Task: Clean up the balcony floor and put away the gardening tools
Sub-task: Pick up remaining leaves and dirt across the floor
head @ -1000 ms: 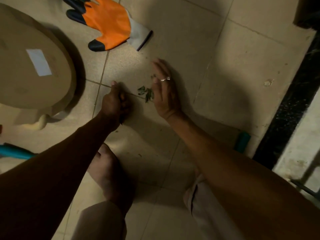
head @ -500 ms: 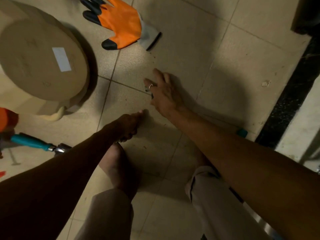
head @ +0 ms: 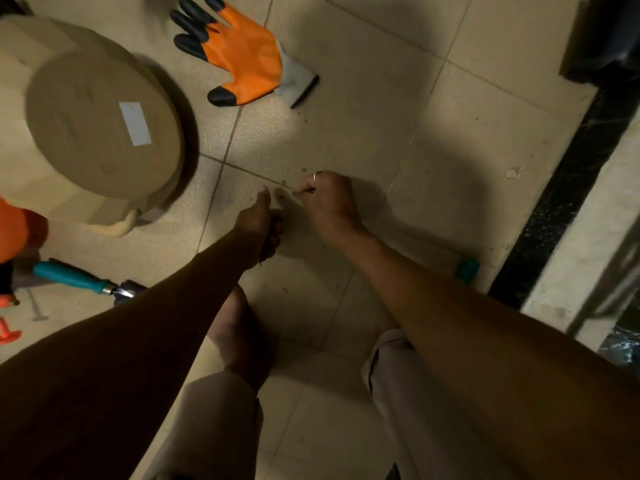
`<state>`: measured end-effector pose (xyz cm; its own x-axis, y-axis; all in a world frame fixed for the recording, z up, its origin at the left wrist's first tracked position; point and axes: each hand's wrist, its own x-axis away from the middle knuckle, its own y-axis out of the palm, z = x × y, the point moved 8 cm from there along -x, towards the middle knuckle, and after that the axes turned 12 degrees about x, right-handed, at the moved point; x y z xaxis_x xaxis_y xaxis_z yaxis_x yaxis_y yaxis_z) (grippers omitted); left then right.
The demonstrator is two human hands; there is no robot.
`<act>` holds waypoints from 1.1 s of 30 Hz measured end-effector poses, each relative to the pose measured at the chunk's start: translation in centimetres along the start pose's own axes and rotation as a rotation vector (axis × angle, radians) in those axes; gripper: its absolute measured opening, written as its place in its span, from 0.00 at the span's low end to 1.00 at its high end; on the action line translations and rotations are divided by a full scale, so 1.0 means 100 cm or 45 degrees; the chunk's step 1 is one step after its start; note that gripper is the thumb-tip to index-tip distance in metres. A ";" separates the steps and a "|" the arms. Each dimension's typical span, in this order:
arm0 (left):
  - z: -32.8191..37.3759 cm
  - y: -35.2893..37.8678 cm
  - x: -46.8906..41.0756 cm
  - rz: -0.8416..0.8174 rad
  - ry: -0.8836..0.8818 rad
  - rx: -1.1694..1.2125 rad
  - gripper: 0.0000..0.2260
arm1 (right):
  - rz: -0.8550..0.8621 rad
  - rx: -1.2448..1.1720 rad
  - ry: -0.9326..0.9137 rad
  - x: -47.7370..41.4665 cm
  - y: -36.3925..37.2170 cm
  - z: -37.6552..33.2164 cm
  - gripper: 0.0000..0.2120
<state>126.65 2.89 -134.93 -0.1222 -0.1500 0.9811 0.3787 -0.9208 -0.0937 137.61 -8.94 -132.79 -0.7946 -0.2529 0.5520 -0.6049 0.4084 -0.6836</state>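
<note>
the step in hand looked like gathering plant scraps (head: pixel 309 191) off the balcony floor (head: pixel 349 126). the right hand (head: pixel 329 200) was low at a grout line, its fingers (head: pixel 311 181) curled and the tips pinched on a small dark bit there. just beside it the left hand (head: pixel 258 220) had its thumb raised and its fingers clenched round more dark scraps, with a sliver poking out below the palm. to do this well, the left hand was best kept as the store, cupped tight so nothing dropped. the right hand could then work along the grout and the speckled tile ahead, where fine crumbs lay. pinching would likely miss that grit, so a sweep would probably be needed.

the tools lay well apart from the hands. an orange glove (head: pixel 242 53) lay flat on the far tiles. a teal-handled tool (head: pixel 74 276) lay to the left, its working end hidden under the left forearm. an upturned beige pot (head: pixel 100 123) stood on the left.

the light was dim. what the left palm held could not be made out, nor the teal end (head: pixel 467 268) showing behind the right forearm. the orange shapes at the left edge were cut off.
</note>
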 end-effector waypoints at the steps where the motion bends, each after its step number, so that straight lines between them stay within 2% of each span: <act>1: 0.002 0.007 0.005 -0.038 -0.004 0.051 0.31 | 0.017 -0.160 0.067 0.010 -0.006 -0.006 0.07; 3: 0.006 0.023 0.011 -0.156 -0.018 0.221 0.34 | 0.036 -0.325 0.103 0.031 -0.011 -0.023 0.07; 6: 0.010 0.039 0.026 -0.278 -0.062 0.436 0.33 | 0.115 -0.325 0.038 0.053 -0.017 -0.040 0.07; 12: 0.010 0.026 0.033 -0.376 -0.012 0.353 0.22 | 0.186 0.028 -0.252 0.068 -0.019 -0.053 0.07; 15: 0.006 0.018 0.030 -0.413 -0.038 0.418 0.24 | 0.122 0.071 -0.380 0.072 -0.015 -0.059 0.05; 17: 0.005 0.013 0.028 -0.395 -0.040 0.433 0.26 | 0.021 0.052 -0.432 0.074 -0.005 -0.058 0.08; 20: 0.003 0.009 0.025 -0.360 -0.042 0.432 0.25 | -0.181 -0.206 -0.352 0.071 0.002 -0.053 0.12; 23: 0.004 0.014 0.027 -0.373 -0.066 0.462 0.26 | -0.231 -0.368 -0.192 0.063 -0.006 -0.045 0.08; 28: 0.011 0.023 0.029 -0.401 -0.047 0.306 0.27 | -0.170 -0.292 -0.111 0.056 -0.019 -0.038 0.08; 30: 0.012 0.027 0.027 -0.432 -0.010 0.206 0.28 | -0.103 -0.214 -0.149 0.056 -0.024 -0.039 0.09; 33: 0.009 0.025 0.024 -0.437 0.014 0.127 0.30 | 0.000 0.006 -0.249 0.058 -0.025 -0.045 0.07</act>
<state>128.10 0.54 -132.63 -0.2676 0.1577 0.9505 0.4011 -0.8787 0.2587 134.71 -7.53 -125.72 -0.7894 -0.4186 0.4490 -0.6047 0.4045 -0.6861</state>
